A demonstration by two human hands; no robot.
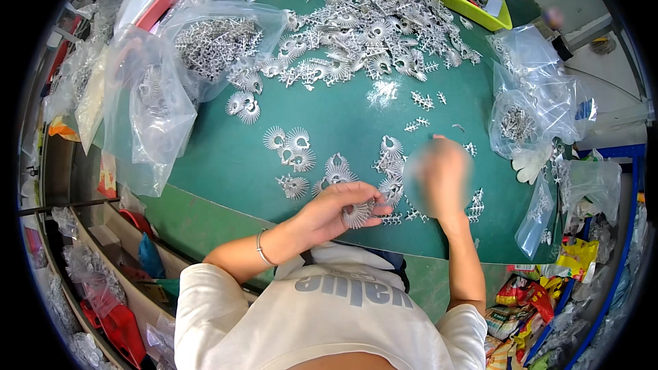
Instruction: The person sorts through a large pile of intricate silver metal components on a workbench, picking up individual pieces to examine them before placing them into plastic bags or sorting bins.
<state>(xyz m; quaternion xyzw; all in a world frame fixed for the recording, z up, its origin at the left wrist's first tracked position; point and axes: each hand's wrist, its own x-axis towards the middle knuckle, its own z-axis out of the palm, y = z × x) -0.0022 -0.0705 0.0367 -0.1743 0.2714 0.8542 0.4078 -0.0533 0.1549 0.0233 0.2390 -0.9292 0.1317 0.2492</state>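
Near the table's front edge, my left hand (327, 211) is closed around a silver fan-shaped metal piece (356, 216) with thin spokes round its rim. To its right, my right hand (442, 177) reaches over the green table (229, 157); a blur covers its fingers, so whether it holds anything is hidden. Small branched silver pieces (476, 205) lie beside the right hand. Between the hands sits a cluster of spoked pieces (391, 188). More loose spoked pieces (299, 157) rest beyond my left hand.
A large heap of silver pieces (370, 31) spreads across the back. Clear bags of metal parts (218, 48) lie at the left, and another bag (515, 123) at the right. A yellow-green basket (473, 10) stands behind. White powder (382, 94) marks the table.
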